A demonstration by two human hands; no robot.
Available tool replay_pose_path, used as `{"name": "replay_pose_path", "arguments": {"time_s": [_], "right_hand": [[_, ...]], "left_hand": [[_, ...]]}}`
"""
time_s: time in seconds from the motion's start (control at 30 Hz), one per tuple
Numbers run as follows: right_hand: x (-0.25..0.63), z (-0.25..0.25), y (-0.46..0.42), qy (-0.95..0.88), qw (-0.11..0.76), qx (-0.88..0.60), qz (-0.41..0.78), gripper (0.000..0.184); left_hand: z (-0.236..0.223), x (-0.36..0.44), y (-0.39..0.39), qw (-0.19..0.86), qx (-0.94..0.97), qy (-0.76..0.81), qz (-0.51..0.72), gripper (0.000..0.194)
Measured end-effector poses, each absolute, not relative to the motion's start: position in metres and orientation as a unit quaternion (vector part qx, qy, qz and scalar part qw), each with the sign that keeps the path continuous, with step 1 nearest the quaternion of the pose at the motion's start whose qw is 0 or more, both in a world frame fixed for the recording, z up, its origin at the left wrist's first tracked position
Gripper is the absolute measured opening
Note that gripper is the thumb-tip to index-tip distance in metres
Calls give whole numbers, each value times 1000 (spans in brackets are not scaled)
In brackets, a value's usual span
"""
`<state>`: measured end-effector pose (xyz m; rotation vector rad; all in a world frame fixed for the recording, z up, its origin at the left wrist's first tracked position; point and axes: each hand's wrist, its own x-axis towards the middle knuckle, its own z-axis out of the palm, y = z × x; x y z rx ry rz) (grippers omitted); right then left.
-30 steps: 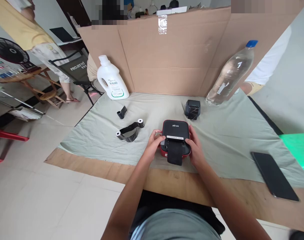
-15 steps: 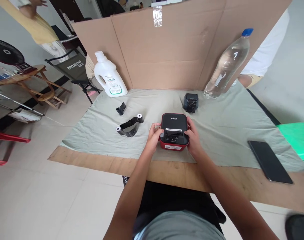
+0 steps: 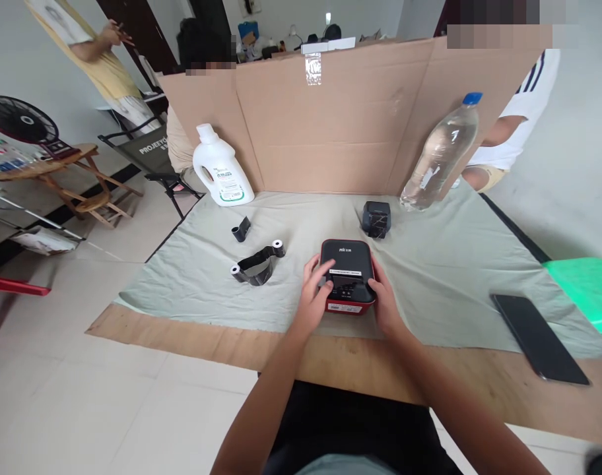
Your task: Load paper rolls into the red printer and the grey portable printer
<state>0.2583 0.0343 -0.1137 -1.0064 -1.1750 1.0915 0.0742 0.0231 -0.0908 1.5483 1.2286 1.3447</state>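
Observation:
A red label printer [image 3: 350, 257] with a black lid sits on the cloth in front of me. My right hand [image 3: 386, 300] grips its right side, thumb on the top front edge. My left hand [image 3: 313, 297] is at the left side, fingers apart, the index finger reaching over the lid and the thumb at the front left corner. Left of the printer lies a black ribbon [image 3: 259, 269] strung between two rolls with white cores. A small black roll [image 3: 241, 229] with a loose end is behind it. A dark boxy holder [image 3: 376, 219] stands beyond the printer.
A cardboard panel [image 3: 325, 138] closes off the back, with a white jug [image 3: 222, 168] and a clear bottle [image 3: 442, 155] leaning there. A phone [image 3: 538, 336] lies at the front right, near a green plastic item [image 3: 585, 290]. People are behind the panel.
My left hand has shifted from gripping the printer's left side to having its index finger spread over the lid. My right hand keeps its hold. The view has tilted up slightly.

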Motion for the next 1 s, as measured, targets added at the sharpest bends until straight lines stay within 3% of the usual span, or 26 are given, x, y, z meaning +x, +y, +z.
{"name": "replay_pose_path", "arguments": {"time_s": [0.07,0.27,0.47,0.63,0.77,1.0], "right_hand": [[259,-111,24,-521,569,-435,464,60],[282,-109,9,-626,468,-442,440,67],[298,-116,21,-746,419,-416,309,124],[288,-94,67,-783,417,-405,222,113],[270,-77,149,-763,476,-387,201,112],[249,-98,259,-773,472,-350,238,93]], "left_hand": [[-88,74,19,358,627,463,514,30],[-91,70,20,370,641,442,507,38],[-103,75,18,361,654,406,527,24],[-77,75,64,309,670,407,538,12],[-56,67,153,275,702,378,538,6],[-90,62,259,275,659,412,565,3]]}}
